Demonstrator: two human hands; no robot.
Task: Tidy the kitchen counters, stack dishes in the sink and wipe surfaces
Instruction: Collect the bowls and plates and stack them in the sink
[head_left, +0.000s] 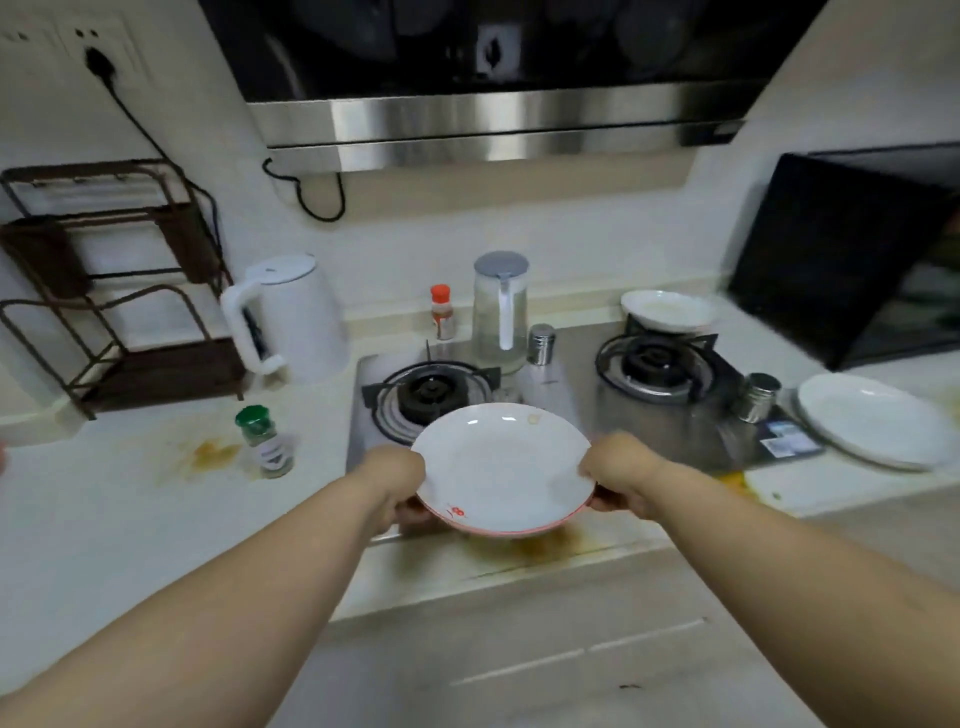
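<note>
A white plate with a red rim (498, 467) is held above the front edge of the steel gas stove (566, 384). My left hand (397, 486) grips its left rim and my right hand (618, 480) grips its right rim, fingers curled underneath. A second white plate (872, 421) lies on the counter at the right. A white bowl (667, 310) sits behind the right burner. Yellow-brown stains (210, 454) mark the white counter at the left, and more stains (540, 545) run along the counter's front edge below the plate.
A white kettle (291, 322) and a dark wire rack (119, 291) stand at the left. A green-capped jar (265, 441), a red-capped bottle (441, 312), a clear jug (500, 312) and two steel shakers (541, 344) (758, 397) stand around the stove. A black appliance (852, 260) is at the right, a range hood (498, 124) overhead.
</note>
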